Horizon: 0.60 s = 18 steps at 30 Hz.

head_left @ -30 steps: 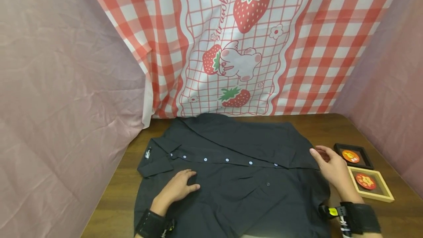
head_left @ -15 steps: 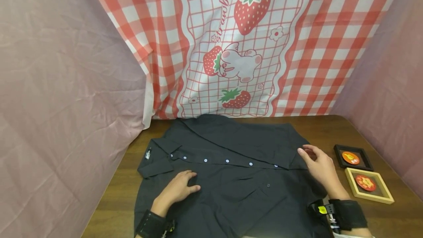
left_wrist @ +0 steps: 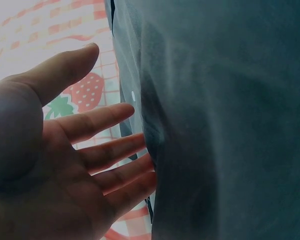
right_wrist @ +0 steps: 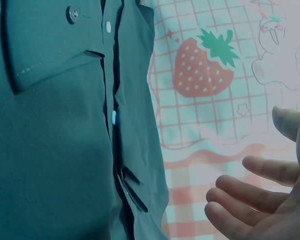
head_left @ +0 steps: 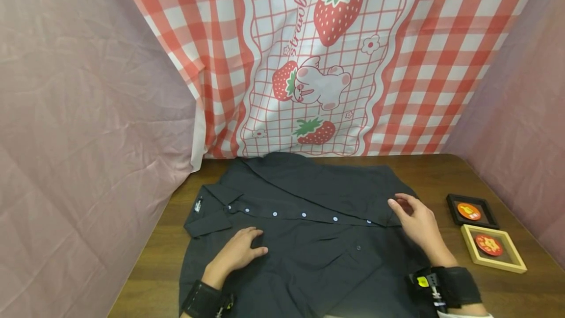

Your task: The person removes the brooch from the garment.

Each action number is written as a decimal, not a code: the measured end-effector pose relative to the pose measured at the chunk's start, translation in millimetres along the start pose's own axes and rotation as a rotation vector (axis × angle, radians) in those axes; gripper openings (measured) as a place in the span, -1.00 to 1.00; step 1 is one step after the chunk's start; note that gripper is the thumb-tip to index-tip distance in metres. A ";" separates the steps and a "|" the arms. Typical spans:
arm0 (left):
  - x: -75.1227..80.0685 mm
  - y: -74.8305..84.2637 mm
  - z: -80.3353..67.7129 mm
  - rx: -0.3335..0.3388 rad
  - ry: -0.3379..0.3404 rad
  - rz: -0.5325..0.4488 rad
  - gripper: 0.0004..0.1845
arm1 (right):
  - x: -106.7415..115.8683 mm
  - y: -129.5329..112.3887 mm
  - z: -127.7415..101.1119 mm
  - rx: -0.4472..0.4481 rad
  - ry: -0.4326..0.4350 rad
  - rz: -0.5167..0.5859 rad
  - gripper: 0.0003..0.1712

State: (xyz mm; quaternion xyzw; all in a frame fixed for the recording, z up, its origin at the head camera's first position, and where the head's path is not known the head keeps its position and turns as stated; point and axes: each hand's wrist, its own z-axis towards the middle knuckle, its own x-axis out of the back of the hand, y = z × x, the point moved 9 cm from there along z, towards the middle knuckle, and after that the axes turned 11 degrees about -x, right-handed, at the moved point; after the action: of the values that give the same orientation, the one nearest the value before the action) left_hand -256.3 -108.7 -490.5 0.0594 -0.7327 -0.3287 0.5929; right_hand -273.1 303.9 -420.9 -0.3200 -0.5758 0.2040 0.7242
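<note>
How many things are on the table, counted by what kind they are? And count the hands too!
Shirts: 1, the dark shirt spread on the table.
Picture frames: 2, a black frame and a light wooden frame.
Hands: 2, the left hand flat on the shirt and the right hand over its right edge.
Total: 5.

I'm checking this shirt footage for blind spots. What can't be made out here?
- Dark shirt: its near hem is cut off by the head view's bottom edge.
- Collar label: too small to read.
- Right hand: whether its fingertips touch the cloth is unclear; the right wrist view shows them apart.
</note>
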 end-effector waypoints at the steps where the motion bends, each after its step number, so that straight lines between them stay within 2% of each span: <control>1: 0.5 0.3 0.1 -0.003 0.002 0.000 -0.42 | -1.2 -1.0 -0.2 0.005 -0.002 0.001 -0.40; 7: 2.4 1.9 -0.6 -0.021 0.021 0.006 -0.38 | -9.9 -8.3 -4.6 0.046 -0.003 -0.045 -0.39; 18: 8.5 4.7 1.3 0.000 0.063 -0.014 -0.36 | -23.9 -13.4 -10.5 0.060 0.000 -0.127 -0.36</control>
State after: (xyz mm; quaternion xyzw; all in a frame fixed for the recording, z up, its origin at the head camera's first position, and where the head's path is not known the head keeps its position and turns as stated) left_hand -258.5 -108.6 -481.0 0.0751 -0.7132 -0.3307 0.6135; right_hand -270.0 276.2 -429.7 -0.2607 -0.5886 0.1750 0.7449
